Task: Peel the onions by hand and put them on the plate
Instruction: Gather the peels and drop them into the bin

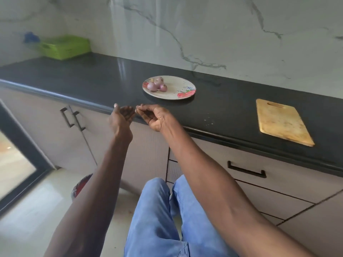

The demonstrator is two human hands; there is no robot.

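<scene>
1. Nearest the camera, your blue jeans fill the bottom centre of the frame, and both forearms reach up from there towards the counter edge.
2. The three onions sit bunched on the left side of the plate, above centre. They look purple and glossy, so I judge them peeled already, though that is not certain.
3. Risk: the onions are round and crowd the plate's rim; a careless nudge of the plate could roll one onto the black counter.
4. Risk: any skin scraps on your fingers could drop to the floor, since both hands hang over the edge.
5. Your left hand is loosely cupped and looks to hold nothing.
6. Your right hand has curled fingers, tips near the left hand; whether it pinches a scrap, I cannot tell.
</scene>
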